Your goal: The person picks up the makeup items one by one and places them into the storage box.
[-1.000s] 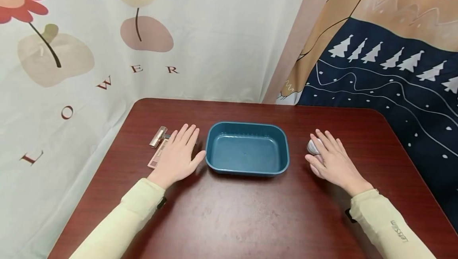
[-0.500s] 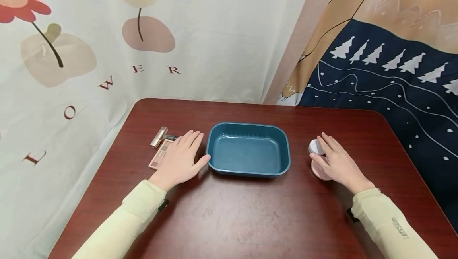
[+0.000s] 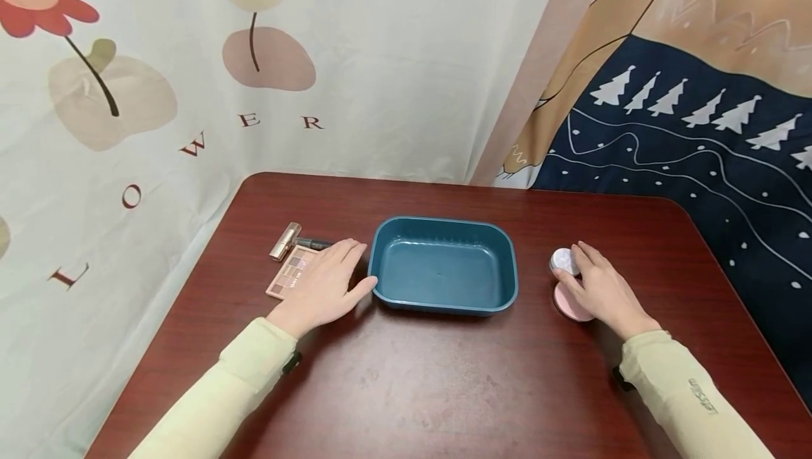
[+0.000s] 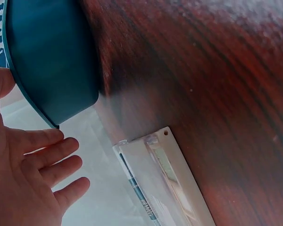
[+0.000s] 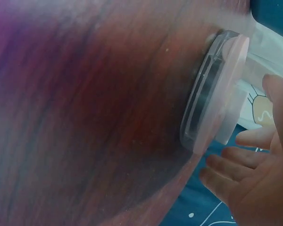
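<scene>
Nearest, both hands have eased back and sunk over the last second. The left hand [image 3: 325,286] has relaxed fingers holding nothing, its thumb at the tray's rim (touching or just short of it, I cannot tell). The right hand [image 3: 603,290] is likewise loose and ungrasping, over the pink compact [image 3: 573,304], which shows more fully now. Beyond the left fingers, more of the eyeshadow palette [image 3: 292,272] shows too. Between the hands sits the teal tray [image 3: 438,272], bare inside; the white-lidded jar [image 3: 563,262] stands just behind the compact. Farthest lie a dark slim tube [image 3: 314,243] and a gold lipstick tube [image 3: 285,242]. Every cosmetic remains on the table [image 3: 412,388], ungripped.
</scene>
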Action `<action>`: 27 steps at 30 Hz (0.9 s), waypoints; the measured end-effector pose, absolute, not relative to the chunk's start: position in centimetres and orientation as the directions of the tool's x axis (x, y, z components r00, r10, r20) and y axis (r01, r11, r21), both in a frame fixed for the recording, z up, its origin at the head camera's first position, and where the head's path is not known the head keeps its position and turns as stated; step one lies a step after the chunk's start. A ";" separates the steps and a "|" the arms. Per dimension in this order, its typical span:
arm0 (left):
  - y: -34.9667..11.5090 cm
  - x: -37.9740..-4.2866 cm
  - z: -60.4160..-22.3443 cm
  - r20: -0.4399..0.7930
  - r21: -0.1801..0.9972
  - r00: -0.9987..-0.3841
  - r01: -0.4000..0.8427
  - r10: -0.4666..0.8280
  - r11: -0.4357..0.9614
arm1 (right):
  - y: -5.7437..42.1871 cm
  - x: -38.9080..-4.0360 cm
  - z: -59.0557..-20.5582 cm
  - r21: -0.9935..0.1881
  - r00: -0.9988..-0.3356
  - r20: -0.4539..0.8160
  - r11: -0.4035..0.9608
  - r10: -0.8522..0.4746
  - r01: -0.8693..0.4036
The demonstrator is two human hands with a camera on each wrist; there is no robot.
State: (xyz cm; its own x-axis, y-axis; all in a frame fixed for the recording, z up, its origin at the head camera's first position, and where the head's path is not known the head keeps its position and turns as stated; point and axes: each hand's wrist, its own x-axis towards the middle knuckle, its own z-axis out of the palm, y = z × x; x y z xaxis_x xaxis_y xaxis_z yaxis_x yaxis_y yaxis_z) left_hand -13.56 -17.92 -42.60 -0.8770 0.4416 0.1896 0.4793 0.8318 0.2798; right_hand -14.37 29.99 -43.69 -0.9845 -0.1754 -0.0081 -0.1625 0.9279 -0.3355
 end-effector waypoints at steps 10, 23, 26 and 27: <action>-17.8 -13.5 -42.7 0.207 0.323 -0.859 0.511 0.467 0.797 | 29.7 -14.9 -44.1 -0.371 -0.991 -0.025 0.922 -0.129 -0.111; -17.7 -13.3 -42.9 0.151 0.369 -0.878 0.476 0.454 0.798 | 29.7 -14.8 -44.6 -0.376 -0.992 0.026 0.918 -0.124 -0.124; -17.8 -13.3 -42.9 0.150 0.374 -0.880 0.472 0.450 0.799 | 29.6 -14.9 -44.6 -0.380 -0.991 0.047 0.915 -0.128 -0.137; -17.8 -13.3 -42.9 0.151 0.375 -0.881 0.471 0.449 0.799 | 29.5 -15.0 -44.6 -0.380 -0.990 0.050 0.914 -0.129 -0.139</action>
State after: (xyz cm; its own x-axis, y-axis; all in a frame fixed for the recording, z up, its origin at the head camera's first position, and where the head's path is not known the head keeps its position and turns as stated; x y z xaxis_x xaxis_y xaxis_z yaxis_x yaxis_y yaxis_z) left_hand -13.27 -17.77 -42.88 -0.8808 0.4486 0.1513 0.4711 0.7986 0.3745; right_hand -14.99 29.54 -44.57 -0.9903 -0.1293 0.0503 -0.1387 0.9144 -0.3803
